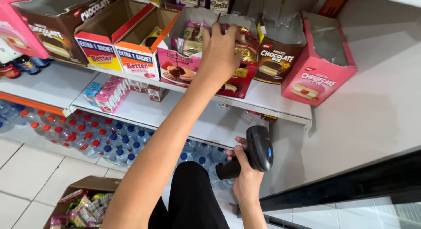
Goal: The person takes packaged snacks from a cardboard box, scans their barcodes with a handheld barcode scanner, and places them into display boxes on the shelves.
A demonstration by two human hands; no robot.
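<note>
far left on the upper shelf [52,82] sit brown and pink snack boxes, then two open cartons [118,44] in red and orange with blue panels. below them on the lower shelf lies a row of small pink packets [112,94], and under that stand water bottles [92,139] with red and blue caps. at the bottom left an open cardboard box [83,202] on the tiled floor holds mixed wrapped snacks.

moving right, the left hand [219,51] reaches up into an open pink display box [180,64] of wrapped pies; its fingers are curled down onto a snack packet [241,44] in that box, though whether they fully grip it i cannot tell. further right the right hand [245,176] is clamped around the handle of a black barcode scanner [256,150], held low near the shelf edge. a brown pie box [274,60] and an empty pink cheesecake box [318,66] stand at the far right.

the risk, as i judge it: the long reach could drag neighbouring packets out, or tip the light box off the shelf lip.
</note>
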